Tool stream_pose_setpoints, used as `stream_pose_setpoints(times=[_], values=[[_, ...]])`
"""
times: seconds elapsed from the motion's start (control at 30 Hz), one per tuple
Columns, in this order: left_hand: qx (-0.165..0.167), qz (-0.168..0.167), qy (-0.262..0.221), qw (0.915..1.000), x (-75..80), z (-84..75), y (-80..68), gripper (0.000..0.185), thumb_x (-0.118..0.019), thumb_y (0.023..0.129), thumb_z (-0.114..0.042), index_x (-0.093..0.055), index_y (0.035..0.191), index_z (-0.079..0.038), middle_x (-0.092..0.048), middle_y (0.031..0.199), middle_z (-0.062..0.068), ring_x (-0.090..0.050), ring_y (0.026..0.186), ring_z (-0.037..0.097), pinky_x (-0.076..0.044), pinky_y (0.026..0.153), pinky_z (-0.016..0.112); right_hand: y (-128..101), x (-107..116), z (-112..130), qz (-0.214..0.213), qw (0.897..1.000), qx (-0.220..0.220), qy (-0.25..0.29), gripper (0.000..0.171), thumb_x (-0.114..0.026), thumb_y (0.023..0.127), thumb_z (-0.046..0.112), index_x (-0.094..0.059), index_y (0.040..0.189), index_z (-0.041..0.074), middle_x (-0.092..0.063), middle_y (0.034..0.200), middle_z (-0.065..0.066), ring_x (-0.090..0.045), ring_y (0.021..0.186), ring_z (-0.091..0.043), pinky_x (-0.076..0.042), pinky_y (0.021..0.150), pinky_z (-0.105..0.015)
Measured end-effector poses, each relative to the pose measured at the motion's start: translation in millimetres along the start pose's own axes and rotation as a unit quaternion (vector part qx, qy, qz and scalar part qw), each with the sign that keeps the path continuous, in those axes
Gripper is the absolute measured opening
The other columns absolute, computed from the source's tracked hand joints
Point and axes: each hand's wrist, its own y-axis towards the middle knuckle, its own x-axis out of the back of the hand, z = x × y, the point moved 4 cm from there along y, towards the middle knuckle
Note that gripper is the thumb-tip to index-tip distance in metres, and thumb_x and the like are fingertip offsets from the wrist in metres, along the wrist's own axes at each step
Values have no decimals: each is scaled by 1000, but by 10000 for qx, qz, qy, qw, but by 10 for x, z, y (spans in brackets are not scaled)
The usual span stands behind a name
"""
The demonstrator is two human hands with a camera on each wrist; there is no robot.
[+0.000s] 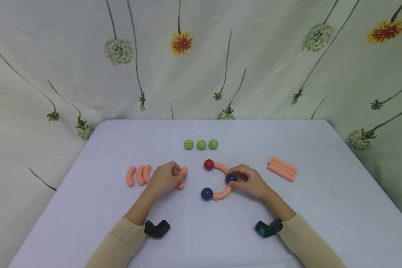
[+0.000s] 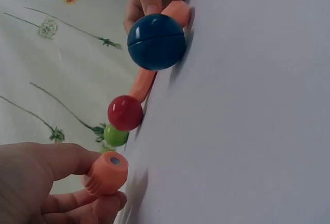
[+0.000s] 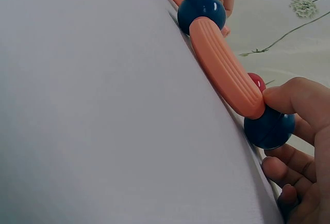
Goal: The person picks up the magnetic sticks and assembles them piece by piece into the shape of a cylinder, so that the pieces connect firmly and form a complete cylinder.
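A pale lilac cloth covered the desk (image 1: 321,208), and a cream curtain (image 1: 254,56) printed with long-stemmed flowers hung behind it. The left hand (image 1: 164,178) curled around a curved orange piece (image 1: 182,178) beside 3 more curved pieces (image 1: 139,175). The right hand (image 1: 251,181) pinched a dark blue ball (image 1: 230,178) joining 2 orange arcs at mid-desk. 3 green balls (image 1: 201,144) sat further back, straight orange sticks (image 1: 282,169) at right.
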Motion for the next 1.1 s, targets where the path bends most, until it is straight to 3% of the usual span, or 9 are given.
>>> stream_pose_setpoints(times=[0.2,0.53,0.77,1.1], values=[[-156,67,-469,9988,-161,-71,1,35,-67,90,-36,-62,107,-7,-62,77,-2,-54,70,15,-43,64,30,-8,11,-12,-21,10000,-11,-39,32,-74,81,-3,-66,112,-7,-62,96,-15,-53,82,-40,-44,71,-31],[-324,220,-507,9979,-308,-229,51,31,-69,88,-32,-62,104,-7,-58,70,-1,-51,63,15,-39,57,29,-25,21,-9,-26,9999,-85,-84,32,-74,82,-3,-66,112,-7,-62,97,-16,-53,83,-39,-44,71,-32],[-365,257,-529,9976,-383,-297,121,29,-69,88,-31,-63,103,-7,-59,67,-2,-52,61,14,-39,56,28,30,-37,-410,-50,9999,-74,-77,33,-76,83,6,-68,115,2,-63,100,-8,-54,83,-28,-43,71,-27],[-159,182,-434,9988,-426,-345,188,28,-68,88,-30,-63,102,-6,-58,64,1,-52,59,16,-38,54,28,39,-38,-439,-49,9999,-72,-61,32,-79,82,12,-70,113,9,-62,97,0,-53,82,-21,-43,71,-27]])
